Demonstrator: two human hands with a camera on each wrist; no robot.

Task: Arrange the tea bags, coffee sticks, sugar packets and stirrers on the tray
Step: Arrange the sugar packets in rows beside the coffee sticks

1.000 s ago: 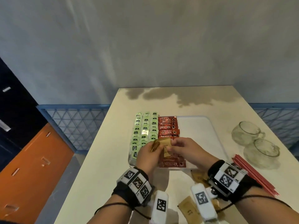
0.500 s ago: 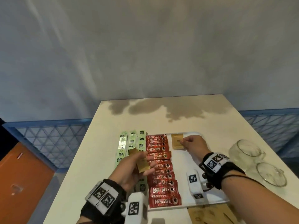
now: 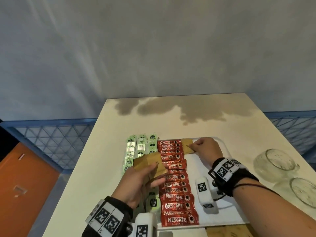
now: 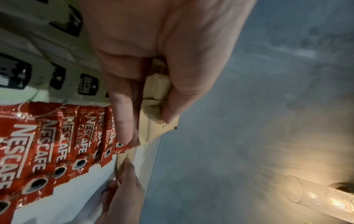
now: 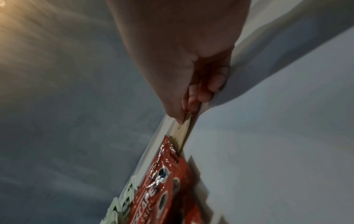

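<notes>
On the white tray [image 3: 227, 214] lie columns of green tea bags [image 3: 142, 147] and a column of red coffee sticks [image 3: 176, 197]. My right hand [image 3: 192, 146] pinches a brown sugar packet [image 3: 187, 147] that lies at the tray's far end, right beside the top coffee sticks. The right wrist view shows the same sugar packet [image 5: 182, 131] low against the tray's far rim. My left hand [image 3: 156, 173] grips a small stack of brown sugar packets [image 3: 147, 160] above the tea bags and coffee sticks. The stack [image 4: 159, 91] is clamped between thumb and fingers.
Two glass cups [image 3: 275, 161] [image 3: 306, 192] stand on the table to the right of the tray. More brown packets [image 3: 227, 231] lie at the near table edge. The tray's right half is bare. A blue mesh railing [image 3: 51, 142] runs behind the table.
A second ago both hands held packets together over the tray's near end. My right hand has since carried one packet to the far end; my left hand kept the stack.
</notes>
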